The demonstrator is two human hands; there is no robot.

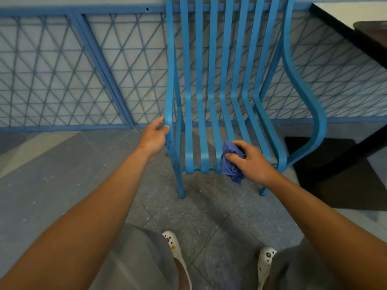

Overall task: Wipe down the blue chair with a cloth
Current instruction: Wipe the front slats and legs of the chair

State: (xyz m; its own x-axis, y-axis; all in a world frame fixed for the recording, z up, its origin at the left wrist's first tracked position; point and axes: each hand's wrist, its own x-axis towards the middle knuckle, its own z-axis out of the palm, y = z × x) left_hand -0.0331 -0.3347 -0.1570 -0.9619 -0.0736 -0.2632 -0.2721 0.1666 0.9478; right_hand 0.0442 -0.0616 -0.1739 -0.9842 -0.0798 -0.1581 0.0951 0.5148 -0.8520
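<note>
The right hand (252, 162) held a bunched cloth (231, 162) in a curled grip against the front seat slats of the blue chair (211, 91), while the left hand (156, 135), fingers loosely spread, touched its left frame, probably steadying it for wiping

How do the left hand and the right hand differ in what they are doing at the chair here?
The left hand holds no cloth; the right hand has a grip on the bunched blue cloth. The left hand is at the blue chair's left side rail; the right hand is on the seat slats near the front edge. Both reach the chair with arms extended.
</note>
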